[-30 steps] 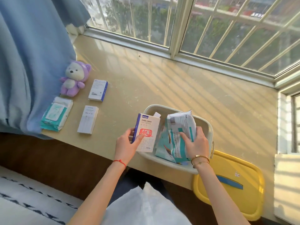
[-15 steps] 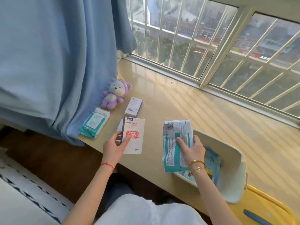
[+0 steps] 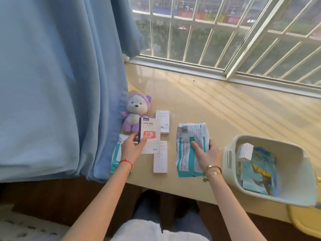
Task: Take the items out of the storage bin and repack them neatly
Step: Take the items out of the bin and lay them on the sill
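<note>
Over the beige tabletop, left hand grips a stiff white cardboard box by its edge, right hand pinches a soft, likely slippery teal-and-white plastic pack at mid-side.

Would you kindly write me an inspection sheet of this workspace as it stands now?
Surface: beige sill, sunlit.
Job's things: storage bin at right, holding a small white box and colourful packets; plush bear, two white boxes and a teal pack laid out on the sill.
Clutter: yellow lid under the bin.
Hands: left hand holds a red-stamped box; right hand holds a teal-white pack.
Cables: nothing seen.
Surroundings: blue curtain, barred window.
</note>
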